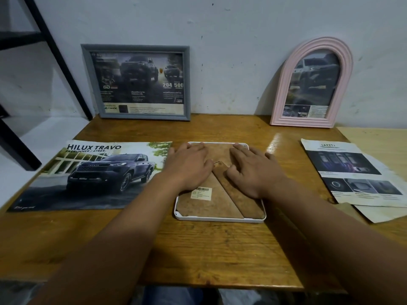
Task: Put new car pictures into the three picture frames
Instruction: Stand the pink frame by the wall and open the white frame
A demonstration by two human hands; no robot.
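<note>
Hands, my left and right, pressed flat with relaxed fingers on the white-rimmed, brown-backed frame lying face-down directly beneath them.

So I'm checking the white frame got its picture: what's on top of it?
The white frame lies face down. On it sit its brown backing board with a barcode label, and both hands, left and right, pressing flat. Any picture underneath is hidden.

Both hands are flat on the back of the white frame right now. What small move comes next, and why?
Probably lift the white frame and turn it face up. Its brown backing board already sits inside the rim, with the left hand and right hand pressing it flat, so it looks seated.
</note>
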